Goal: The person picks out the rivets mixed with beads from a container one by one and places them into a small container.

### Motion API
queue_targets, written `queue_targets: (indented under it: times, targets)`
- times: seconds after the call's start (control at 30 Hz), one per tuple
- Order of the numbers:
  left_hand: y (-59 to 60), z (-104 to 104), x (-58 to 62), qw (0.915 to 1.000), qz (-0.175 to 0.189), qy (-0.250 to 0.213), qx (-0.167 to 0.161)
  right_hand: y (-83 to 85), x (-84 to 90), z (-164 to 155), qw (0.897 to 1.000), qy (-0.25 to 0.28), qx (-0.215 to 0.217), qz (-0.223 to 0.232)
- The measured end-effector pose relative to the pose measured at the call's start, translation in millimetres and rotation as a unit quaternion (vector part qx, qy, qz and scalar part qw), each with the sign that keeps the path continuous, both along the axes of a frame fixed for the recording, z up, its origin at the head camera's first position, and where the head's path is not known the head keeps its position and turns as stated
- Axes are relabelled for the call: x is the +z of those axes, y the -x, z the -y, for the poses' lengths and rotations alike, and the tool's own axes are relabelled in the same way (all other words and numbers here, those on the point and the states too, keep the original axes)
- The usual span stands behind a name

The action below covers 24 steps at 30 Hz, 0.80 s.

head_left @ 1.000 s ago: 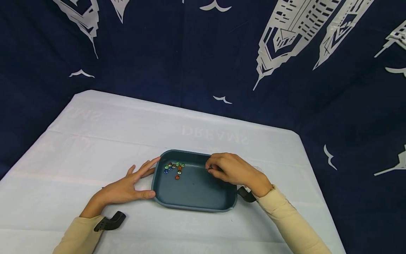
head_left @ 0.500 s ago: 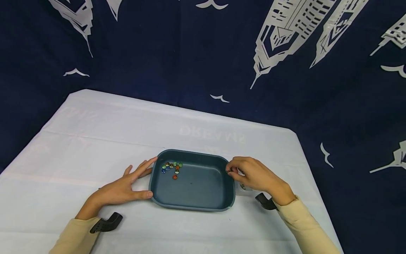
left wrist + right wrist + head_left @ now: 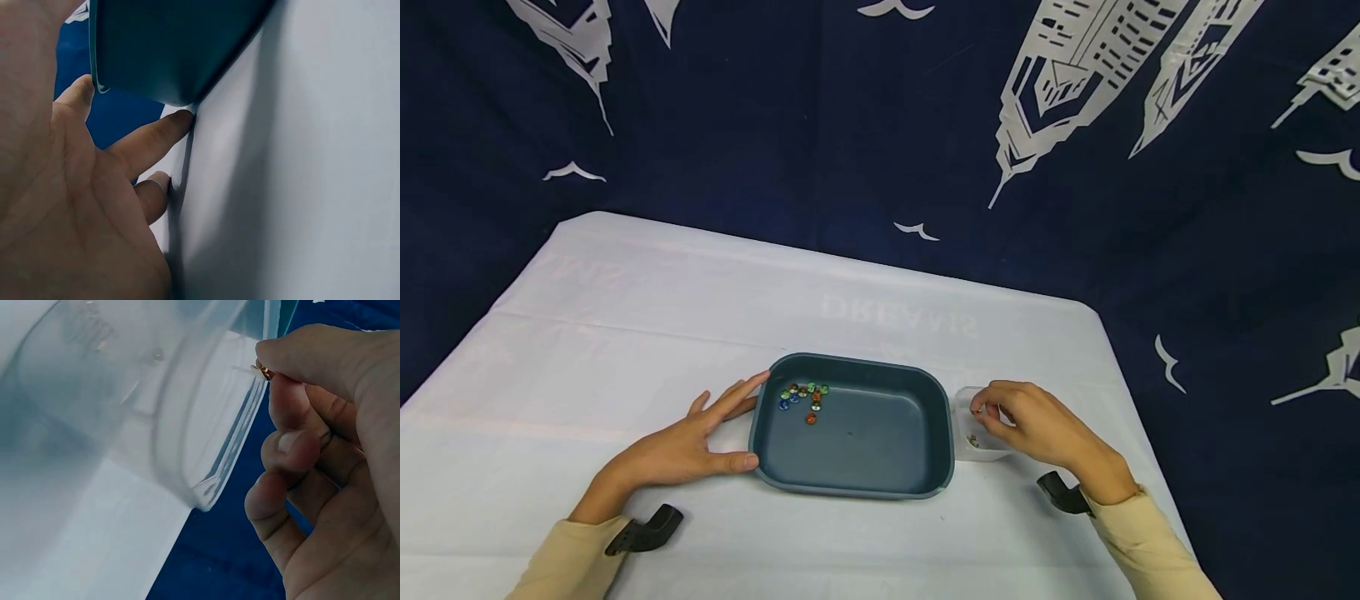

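A dark teal tray sits on the white table, with several coloured glass beads in its far left corner. My left hand lies flat with straight fingers against the tray's left side; the left wrist view shows its fingers touching the tray. My right hand is over a small clear plastic container just right of the tray. It pinches a small amber bead at the container's rim. At least one bead lies inside the container.
The white tablecloth covers the table, whose right edge runs close to the container. Dark blue printed fabric hangs behind and at the sides. A black wrist-camera mount sits at each sleeve.
My right hand left the tray's inside, crossed its right rim with a bead pinched, and now sits over the clear container. The left hand has stayed against the tray.
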<state>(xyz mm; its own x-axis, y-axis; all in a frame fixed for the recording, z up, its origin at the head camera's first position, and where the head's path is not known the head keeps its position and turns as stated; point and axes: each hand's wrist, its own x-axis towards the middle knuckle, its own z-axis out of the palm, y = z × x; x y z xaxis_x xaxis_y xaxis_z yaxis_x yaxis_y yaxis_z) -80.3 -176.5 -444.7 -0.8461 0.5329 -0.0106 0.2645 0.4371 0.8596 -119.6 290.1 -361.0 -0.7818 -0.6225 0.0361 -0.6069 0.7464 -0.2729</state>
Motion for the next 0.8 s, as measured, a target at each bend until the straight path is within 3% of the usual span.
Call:
queue_targets:
  times: [0.3,0.53,0.8]
  targets:
    - [0.3,4,0.6,0.9999,-0.008,-0.001,-0.008,-1.4,-5.6,-5,1.0,-0.009,-0.02,0.01]
    - [1.0,4,1.1,0.9999,-0.014,0.002,-0.002,-2.1,-1.6,-12,1.0,0.013,-0.027,-0.005]
    - [1.3,7,14.4,0.9987,-0.039,0.0,0.034,-4.7,0.5,-23,0.996,0.027,-0.054,-0.068]
